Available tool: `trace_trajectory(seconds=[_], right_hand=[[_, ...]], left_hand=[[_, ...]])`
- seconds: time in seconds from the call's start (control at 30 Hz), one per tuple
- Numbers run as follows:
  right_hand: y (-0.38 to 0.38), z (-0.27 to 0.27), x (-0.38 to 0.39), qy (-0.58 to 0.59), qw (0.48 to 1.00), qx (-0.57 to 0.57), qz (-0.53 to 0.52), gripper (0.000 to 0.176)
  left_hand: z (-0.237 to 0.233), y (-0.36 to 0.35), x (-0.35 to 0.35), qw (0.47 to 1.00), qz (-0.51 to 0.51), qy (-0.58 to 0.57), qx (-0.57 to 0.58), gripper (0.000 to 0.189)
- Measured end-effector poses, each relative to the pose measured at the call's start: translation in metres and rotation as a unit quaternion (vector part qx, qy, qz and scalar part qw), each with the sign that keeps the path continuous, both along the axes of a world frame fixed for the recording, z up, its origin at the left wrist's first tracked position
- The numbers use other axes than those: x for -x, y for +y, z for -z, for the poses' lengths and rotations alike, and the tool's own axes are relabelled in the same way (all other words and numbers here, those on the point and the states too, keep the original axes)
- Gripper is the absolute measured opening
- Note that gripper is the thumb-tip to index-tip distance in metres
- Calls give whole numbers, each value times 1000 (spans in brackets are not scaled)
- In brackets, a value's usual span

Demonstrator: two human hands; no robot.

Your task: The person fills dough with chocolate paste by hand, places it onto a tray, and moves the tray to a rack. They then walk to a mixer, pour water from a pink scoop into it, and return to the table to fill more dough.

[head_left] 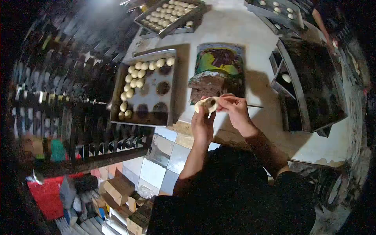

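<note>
My left hand (pixel 202 124) is closed around a flattened piece of pale dough (pixel 203 105), cupped with a dark brown dab of filling (pixel 212 102) in it. At the dough's right edge, my right hand (pixel 235 112) is closed with its fingertips by the filling. A thin dark tool handle (pixel 255 106) sticks out to the right from that hand; its working end is hidden. Just beyond both hands lies a large tin (pixel 239 58) with a green and yellow label, and a mass of brown paste (pixel 207 87) shows at its near end.
Left of the tin, a metal tray (pixel 172 90) holds several dough balls (pixel 140 74). Another filled tray (pixel 166 29) is at the back left. Dark trays (pixel 313 86) are stacked on the right; a person's arm (pixel 321 23) shows beyond. Cardboard boxes (pixel 119 188) are on the floor.
</note>
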State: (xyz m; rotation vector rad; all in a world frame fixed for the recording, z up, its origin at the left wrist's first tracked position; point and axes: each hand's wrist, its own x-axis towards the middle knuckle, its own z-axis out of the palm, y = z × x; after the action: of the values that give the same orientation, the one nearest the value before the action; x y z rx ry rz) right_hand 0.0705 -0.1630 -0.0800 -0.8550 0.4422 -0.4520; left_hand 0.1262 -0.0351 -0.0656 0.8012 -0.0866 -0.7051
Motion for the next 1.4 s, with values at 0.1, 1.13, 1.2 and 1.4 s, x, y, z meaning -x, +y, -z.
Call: trace_trajectory(seconds=[0.1,1.13,1.2,1.4], right_hand=[[44,-36,-5,19,904,422,70,28],[118,-176,125,-35,818,574,-12,23],[80,-170,141,-50,855,514,-52,23],[-6,-167,185,-115,771,620,87,41]], left_hand=[[-4,22,12,862,-93,-412,-279,53],[-65,123,122,959,-78,-234,142,57],[-71,81,118,914,-71,-387,94,48],[-94,-42,129,820,-167,-547,5,64]])
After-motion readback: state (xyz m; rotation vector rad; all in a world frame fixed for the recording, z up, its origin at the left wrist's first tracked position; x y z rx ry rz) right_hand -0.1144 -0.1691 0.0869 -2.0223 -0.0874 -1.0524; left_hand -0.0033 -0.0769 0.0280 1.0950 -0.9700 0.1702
